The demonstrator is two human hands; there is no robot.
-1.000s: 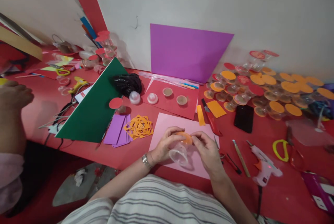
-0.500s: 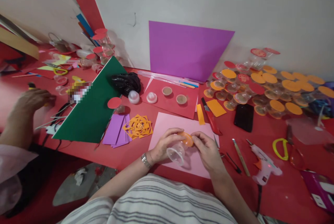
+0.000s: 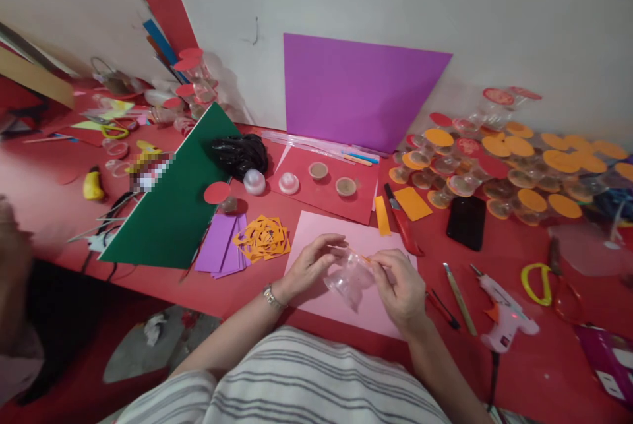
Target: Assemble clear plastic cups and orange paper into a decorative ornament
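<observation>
A clear, hourglass-shaped plastic cup piece (image 3: 349, 284) is tilted over the pink sheet (image 3: 316, 229). An orange disc (image 3: 366, 259) is at its upper end, seen almost edge-on. My right hand (image 3: 399, 287) pinches that disc's edge between thumb and fingers. On the other side, my left hand (image 3: 312, 267) has its thumb and fingers loosely round the cup's upper rim; their exact contact is partly hidden. Ahead on a red sheet (image 3: 306, 194) are two shallow round cups (image 3: 318, 171) with brownish insides. A clear dome-shaped cup (image 3: 289, 183) rests at that sheet's left edge.
To the right lie a red cutter (image 3: 406, 229), a phone (image 3: 465, 223), a glue gun (image 3: 507, 318) and yellow-handled scissors (image 3: 537, 283). Behind stand many disc-topped cups (image 3: 514, 147). A green board (image 3: 173, 213) leans on the left; beyond it, a co-worker's blurred hand (image 3: 12, 246) shows.
The plastic piece has turned in my hands, so the orange disc now shows nearly edge-on. My left fingers have loosened. The co-worker's hand has moved back left, leaving a yellow tool on the table.
</observation>
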